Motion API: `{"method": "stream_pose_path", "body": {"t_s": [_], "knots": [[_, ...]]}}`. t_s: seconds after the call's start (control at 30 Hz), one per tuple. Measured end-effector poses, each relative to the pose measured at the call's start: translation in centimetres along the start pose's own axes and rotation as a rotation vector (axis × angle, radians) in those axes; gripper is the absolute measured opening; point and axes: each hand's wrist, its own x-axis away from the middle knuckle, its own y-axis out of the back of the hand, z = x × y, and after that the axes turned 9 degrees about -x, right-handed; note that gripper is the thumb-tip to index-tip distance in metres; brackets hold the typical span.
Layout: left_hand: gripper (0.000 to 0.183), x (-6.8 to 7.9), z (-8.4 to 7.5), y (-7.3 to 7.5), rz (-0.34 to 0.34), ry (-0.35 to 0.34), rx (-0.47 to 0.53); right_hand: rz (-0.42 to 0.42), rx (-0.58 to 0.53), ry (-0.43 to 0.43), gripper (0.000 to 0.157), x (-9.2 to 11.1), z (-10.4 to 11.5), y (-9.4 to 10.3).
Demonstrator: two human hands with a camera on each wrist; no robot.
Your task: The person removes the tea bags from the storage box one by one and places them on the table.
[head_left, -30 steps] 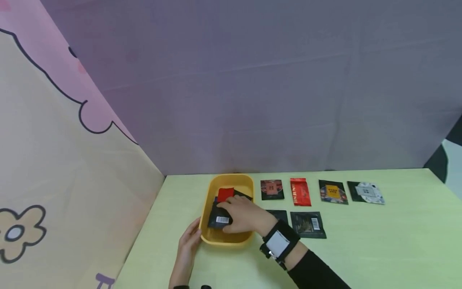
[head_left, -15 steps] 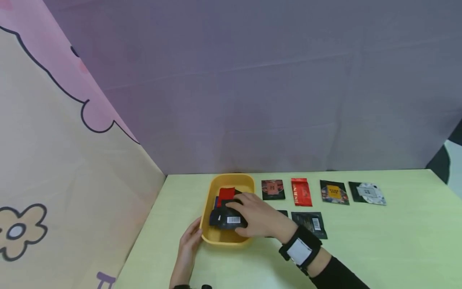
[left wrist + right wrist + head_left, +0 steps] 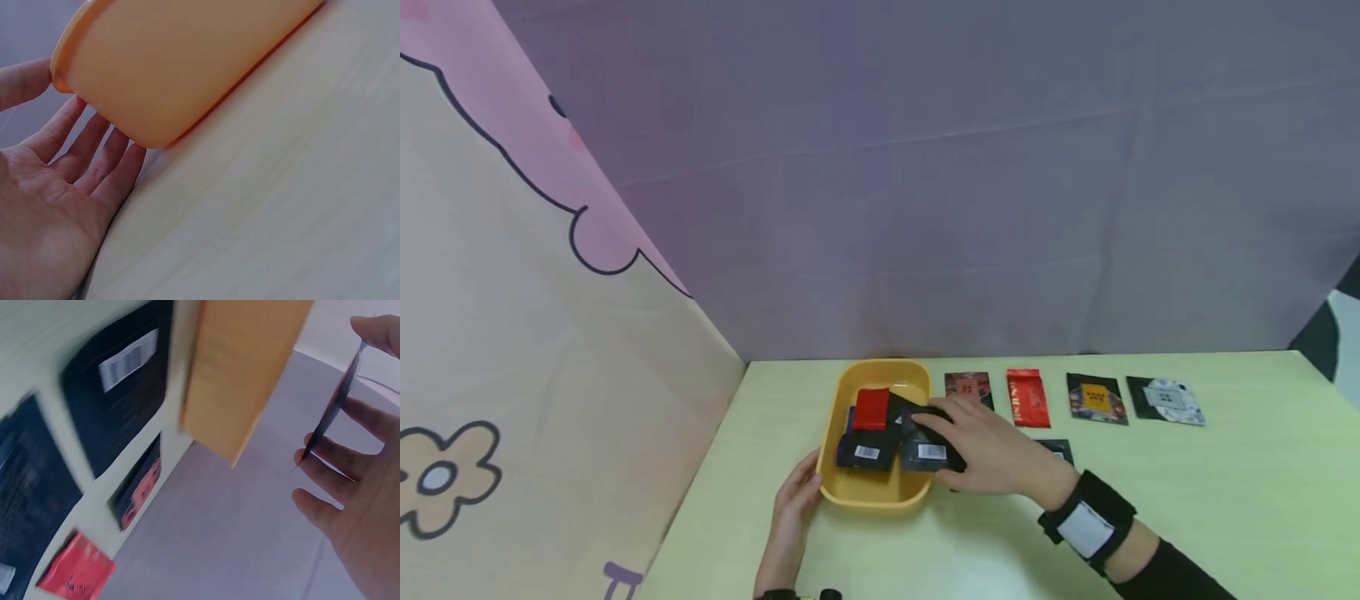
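A yellow plastic basket (image 3: pixel 871 498) stands on the pale green table, holding a red packet (image 3: pixel 871 408) and black packets (image 3: pixel 861 455), one with a barcode. My left hand (image 3: pixel 793 504) touches its near left corner from outside. In the left wrist view, the nearly straight fingertips rest against the basket's outer wall (image 3: pixel 162 69), thumb at the rim. Above the basket's right rim, my right hand (image 3: pixel 1000 450) pinches a flat black sachet (image 3: pixel 928 446) with a white barcode label. The right wrist view shows that sachet edge-on (image 3: pixel 331 412) between thumb and fingers.
Right of the basket, a back row holds a dark sachet with a reddish label (image 3: pixel 967 387), a red sachet (image 3: pixel 1028 398), one with a yellow label (image 3: pixel 1096 398) and a black-and-white one (image 3: pixel 1165 401). My right hand partly hides a nearer black sachet (image 3: pixel 1060 448).
My right hand has lifted a black sachet off the packets in the basket and moved right to the basket's rim. My left hand has stayed at the corner.
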Motion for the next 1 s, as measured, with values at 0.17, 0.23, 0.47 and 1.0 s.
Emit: {"method": "stream_pose_path", "body": {"t_s": [0.17,0.23,0.47,1.0], "knots": [[0.053,0.0,-0.2,0.0,-0.002,0.012,-0.014,-0.026,0.058,0.049,0.078,1.1,-0.7,0.1],[0.053,-0.1,-0.3,0.0,-0.005,0.021,-0.025,-0.035,0.056,0.045,0.08,1.6,-0.9,0.0],[0.053,-0.1,-0.2,-0.1,-0.004,0.025,-0.012,-0.017,0.018,0.011,0.086,3.5,-1.6,-0.5],[0.053,-0.2,-0.3,-0.3,-0.015,0.029,-0.032,0.145,0.039,-0.053,0.09,8.3,-4.2,-0.3]]}}
